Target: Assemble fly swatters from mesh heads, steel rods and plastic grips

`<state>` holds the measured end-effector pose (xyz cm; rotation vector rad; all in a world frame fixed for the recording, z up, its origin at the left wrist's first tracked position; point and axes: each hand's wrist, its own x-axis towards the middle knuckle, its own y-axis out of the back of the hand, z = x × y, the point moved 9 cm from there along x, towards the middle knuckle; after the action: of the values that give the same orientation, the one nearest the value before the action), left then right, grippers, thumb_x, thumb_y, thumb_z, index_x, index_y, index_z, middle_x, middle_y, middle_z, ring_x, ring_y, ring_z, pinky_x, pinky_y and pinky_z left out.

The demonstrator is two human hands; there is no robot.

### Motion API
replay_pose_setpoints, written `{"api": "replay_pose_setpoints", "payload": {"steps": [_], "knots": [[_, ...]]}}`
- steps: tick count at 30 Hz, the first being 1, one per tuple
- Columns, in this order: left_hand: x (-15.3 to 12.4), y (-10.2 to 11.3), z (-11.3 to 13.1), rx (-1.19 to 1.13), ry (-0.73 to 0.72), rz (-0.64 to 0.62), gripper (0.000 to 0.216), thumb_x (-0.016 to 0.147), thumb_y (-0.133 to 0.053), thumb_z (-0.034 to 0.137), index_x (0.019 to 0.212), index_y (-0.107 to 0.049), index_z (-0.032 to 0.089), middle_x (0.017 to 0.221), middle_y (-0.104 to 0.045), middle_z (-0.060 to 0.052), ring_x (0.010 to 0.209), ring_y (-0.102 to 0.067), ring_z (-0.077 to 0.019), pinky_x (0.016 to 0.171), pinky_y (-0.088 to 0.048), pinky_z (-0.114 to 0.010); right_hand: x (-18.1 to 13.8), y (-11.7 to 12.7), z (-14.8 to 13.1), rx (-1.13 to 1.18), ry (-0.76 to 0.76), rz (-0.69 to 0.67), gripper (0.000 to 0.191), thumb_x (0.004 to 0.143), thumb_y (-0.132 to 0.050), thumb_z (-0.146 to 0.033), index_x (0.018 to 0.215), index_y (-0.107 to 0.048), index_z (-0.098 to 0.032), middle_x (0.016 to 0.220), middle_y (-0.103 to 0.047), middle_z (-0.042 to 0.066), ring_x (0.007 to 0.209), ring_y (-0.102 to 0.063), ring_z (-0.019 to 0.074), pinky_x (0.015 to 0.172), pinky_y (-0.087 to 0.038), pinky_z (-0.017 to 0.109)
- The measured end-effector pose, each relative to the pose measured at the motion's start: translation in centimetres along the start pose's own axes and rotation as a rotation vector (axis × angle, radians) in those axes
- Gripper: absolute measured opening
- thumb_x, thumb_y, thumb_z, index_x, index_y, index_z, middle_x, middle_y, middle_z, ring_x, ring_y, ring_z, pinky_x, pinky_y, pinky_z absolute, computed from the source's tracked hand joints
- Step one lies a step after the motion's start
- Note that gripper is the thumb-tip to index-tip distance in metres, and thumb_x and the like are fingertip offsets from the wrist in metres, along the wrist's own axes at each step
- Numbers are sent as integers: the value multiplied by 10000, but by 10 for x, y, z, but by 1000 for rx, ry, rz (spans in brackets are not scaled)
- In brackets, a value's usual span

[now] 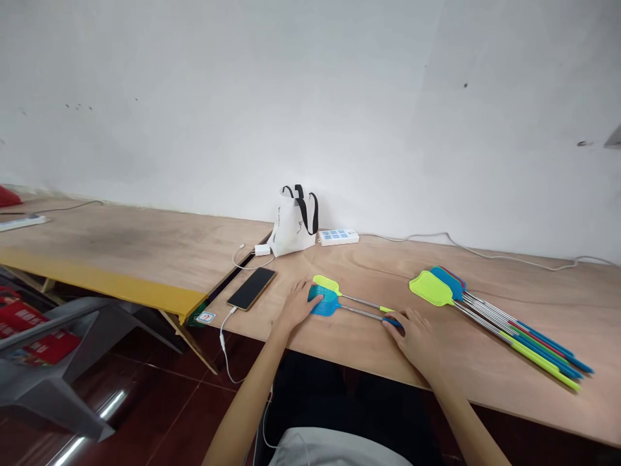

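Note:
Two fly swatters lie side by side on the wooden table before me, a blue fly swatter (326, 304) nearer and a yellow-green fly swatter (326, 283) behind it, overlapping at their heads. My left hand (297, 304) rests at the left edge of the heads, fingers stretched out and the thumb on the blue mesh. On the blue handle end, my right hand (412, 333) is closed, its palm facing down; some of its fingers are hidden. Both metal shafts point right, toward this hand.
At right lies a bundle of several fly swatters (431, 288) in yellow-green, blue and red. A phone (252, 288) with a cable lies left. Behind stand a white bag (291, 226) and a power strip (338, 237). A grey chair (53, 362) is at far left.

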<state>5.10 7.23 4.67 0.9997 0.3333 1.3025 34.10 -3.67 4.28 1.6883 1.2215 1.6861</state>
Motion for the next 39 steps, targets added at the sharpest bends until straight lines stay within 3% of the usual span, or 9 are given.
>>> {"api": "replay_pose_setpoints", "payload": {"steps": [3, 7, 10, 14, 20, 25, 28, 39], "knots": [[-2, -2, 0, 83, -7, -23, 365, 987, -530, 432, 1279, -604, 226, 1374, -607, -110, 1276, -530, -317, 1082, -375, -474, -2, -2, 26, 32, -45, -55, 347, 989, -485, -535, 1040, -696, -264, 984, -676, 68, 932, -649, 259, 779, -469, 384], [-3, -7, 3, 142, -52, -79, 423, 1027, -444, 467, 1375, -554, 253, 1507, -530, -85, 1401, -445, -287, 1164, -292, -482, -8, 0, 68, 8, -256, -95, 435, 907, -520, -636, 1018, -660, -240, 1002, -671, 85, 998, -639, 308, 818, -477, 429], [-3, -12, 4, 179, -78, -129, 463, 1043, -382, 499, 1428, -514, 279, 1565, -476, -53, 1473, -359, -262, 1215, -217, -490, -13, -1, 82, -23, -376, -150, 457, 901, -481, -632, 1085, -629, -241, 1114, -670, 103, 1107, -608, 326, 881, -466, 464], [-2, -14, 2, 207, -65, -150, 500, 1051, -331, 521, 1456, -488, 275, 1587, -446, -55, 1490, -335, -251, 1233, -189, -515, -12, -3, 76, -5, -371, -213, 454, 937, -406, -585, 1183, -590, -252, 1220, -659, 104, 1205, -575, 324, 964, -442, 511], [-3, -16, -1, 207, -50, -160, 514, 1055, -308, 530, 1473, -471, 279, 1595, -433, -58, 1496, -333, -249, 1243, -172, -541, -8, -1, 69, 103, -300, -133, 517, 947, -412, -578, 1305, -521, -222, 1296, -658, 139, 1237, -589, 325, 1064, -428, 513], [-3, -15, 0, 228, -63, -142, 523, 1061, -296, 534, 1475, -470, 266, 1589, -444, -61, 1493, -340, -249, 1239, -188, -545, -15, -13, 72, 10, -352, -178, 653, 963, -313, -613, 1453, -411, -192, 1477, -553, 148, 1411, -453, 330, 1189, -264, 603], [-3, -15, 0, 237, -53, -147, 511, 1062, -304, 529, 1469, -472, 269, 1592, -439, -64, 1492, -344, -250, 1237, -190, -558, -17, -16, 71, -5, -352, -190, 662, 968, -286, -616, 1475, -395, -204, 1540, -496, 132, 1451, -406, 315, 1199, -240, 608], [-3, -14, 2, 253, -41, -158, 503, 1062, -311, 508, 1470, -475, 265, 1595, -435, -71, 1493, -345, -257, 1235, -197, -565, -14, -15, 64, 27, -261, -174, 615, 992, -280, -592, 1472, -397, -226, 1488, -553, 119, 1421, -452, 295, 1180, -287, 581]]}}
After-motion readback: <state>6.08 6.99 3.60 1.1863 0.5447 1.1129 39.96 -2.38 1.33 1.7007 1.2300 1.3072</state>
